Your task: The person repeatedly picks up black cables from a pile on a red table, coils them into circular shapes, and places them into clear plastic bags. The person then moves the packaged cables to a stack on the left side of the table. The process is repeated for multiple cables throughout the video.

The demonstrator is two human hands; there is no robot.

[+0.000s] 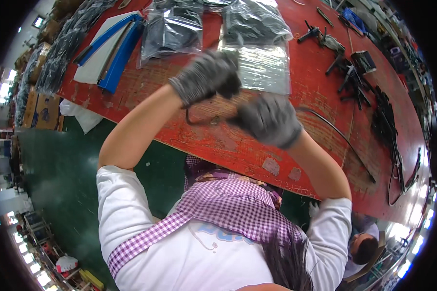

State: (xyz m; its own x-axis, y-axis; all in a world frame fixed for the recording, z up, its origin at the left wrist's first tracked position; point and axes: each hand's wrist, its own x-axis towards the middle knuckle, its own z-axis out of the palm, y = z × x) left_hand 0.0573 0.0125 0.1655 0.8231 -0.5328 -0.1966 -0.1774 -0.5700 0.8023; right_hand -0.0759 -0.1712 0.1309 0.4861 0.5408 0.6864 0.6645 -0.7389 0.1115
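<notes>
My left hand (206, 77), in a grey knit glove, is closed above the red table, and a small black thing (229, 88) shows at its fingers, too blurred to name. To its right and nearer to me, my right hand (269, 121), gloved alike, is closed around a black cord (336, 130). One length of the cord trails from the right hand across the tabletop to the right. Another dark length bends in a loop (192, 120) below my left wrist toward the right fingers. Motion smears both sets of fingertips.
Clear plastic bags with dark contents (172, 31) and a flat clear bag (264, 68) lie beyond my hands. A blue-and-white cutter-like tool (114, 51) rests at the left. Black clamp-like parts (354, 82) and bundled black cords (386, 116) lie right. Another person (364, 247) sits lower right.
</notes>
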